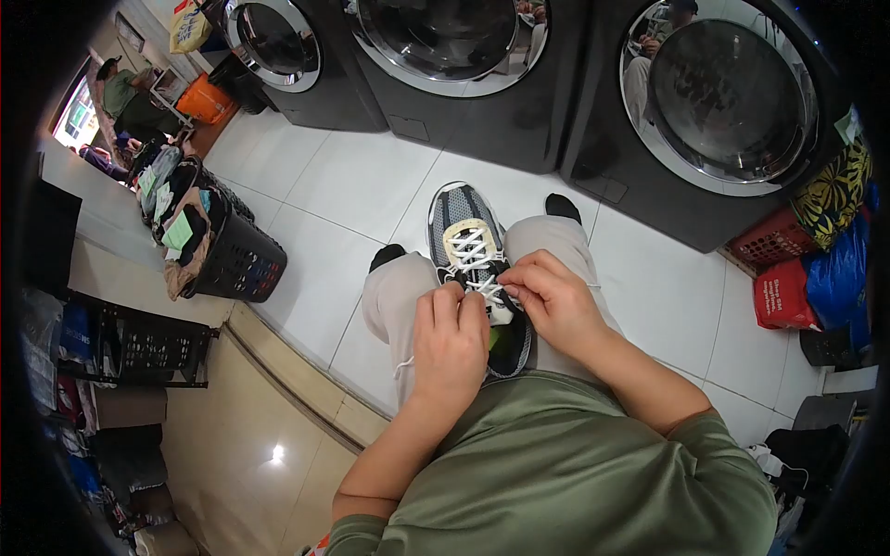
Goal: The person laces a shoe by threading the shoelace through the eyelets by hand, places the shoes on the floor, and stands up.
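A grey and black sneaker [456, 201] with a cream upper part rests on my lap between my knees, its toe pointing away from me. White shoelaces [471, 248] criss-cross over its tongue. My left hand [450, 338] is closed at the left side of the upper eyelets, its fingertips pinching the lace there. On the other side, my right hand [553, 301] pinches the lace between thumb and forefinger near the top eyelets. Part of the shoe's opening, with a green lining [499, 343], shows between my hands.
Several dark front-loading washers [473, 120] line the far side. A black basket [250, 250] heaped with clothes stands at left. Bags, among them a red one [783, 296], sit at right. A raised floor edge [287, 375] runs at lower left. Another person [125, 93] is at far left.
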`<state>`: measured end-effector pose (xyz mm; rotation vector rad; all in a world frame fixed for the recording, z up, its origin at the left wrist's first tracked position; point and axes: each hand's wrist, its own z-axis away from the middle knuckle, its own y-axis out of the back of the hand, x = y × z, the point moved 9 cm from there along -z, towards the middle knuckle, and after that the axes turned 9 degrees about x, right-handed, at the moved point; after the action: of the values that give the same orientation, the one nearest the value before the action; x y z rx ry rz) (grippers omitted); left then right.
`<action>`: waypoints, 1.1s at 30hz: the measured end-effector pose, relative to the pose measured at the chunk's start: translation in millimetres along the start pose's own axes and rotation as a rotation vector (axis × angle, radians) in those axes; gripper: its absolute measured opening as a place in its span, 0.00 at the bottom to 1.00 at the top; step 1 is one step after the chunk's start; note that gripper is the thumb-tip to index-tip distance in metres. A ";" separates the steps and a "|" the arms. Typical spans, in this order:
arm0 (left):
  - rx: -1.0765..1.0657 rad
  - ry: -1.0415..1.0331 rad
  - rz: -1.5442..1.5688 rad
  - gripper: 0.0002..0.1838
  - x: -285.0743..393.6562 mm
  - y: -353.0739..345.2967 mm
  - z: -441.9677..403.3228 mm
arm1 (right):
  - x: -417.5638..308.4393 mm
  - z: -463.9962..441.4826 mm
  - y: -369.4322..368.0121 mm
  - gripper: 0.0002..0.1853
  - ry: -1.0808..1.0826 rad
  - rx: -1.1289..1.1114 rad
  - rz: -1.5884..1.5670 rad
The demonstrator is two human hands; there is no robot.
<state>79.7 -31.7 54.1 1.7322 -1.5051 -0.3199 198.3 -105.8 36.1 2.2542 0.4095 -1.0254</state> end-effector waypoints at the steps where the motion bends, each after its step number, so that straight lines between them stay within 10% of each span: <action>1: -0.012 -0.006 -0.009 0.08 1.1 -1.5 -0.3 | -0.2 0.0 -0.1 0.08 -0.001 -0.006 0.001; 11: -0.299 0.570 0.605 0.03 -58.0 -35.6 9.1 | -26.1 4.2 -1.0 0.12 0.161 0.010 0.102; 18: -0.131 0.641 0.747 0.05 -82.9 -35.1 44.7 | -41.1 14.8 -4.9 0.13 0.354 0.019 0.240; 27: -0.188 0.233 0.303 0.03 -58.2 -11.3 22.2 | -50.2 19.8 -13.5 0.13 0.522 0.019 0.420; 33: -0.553 1.004 1.078 0.05 -87.3 -52.6 56.9 | -52.7 17.4 -16.5 0.13 0.515 -0.001 0.413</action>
<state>57.6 24.1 -46.0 0.3289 -1.1654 0.5743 145.8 -105.8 60.6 2.4460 0.1371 -0.2311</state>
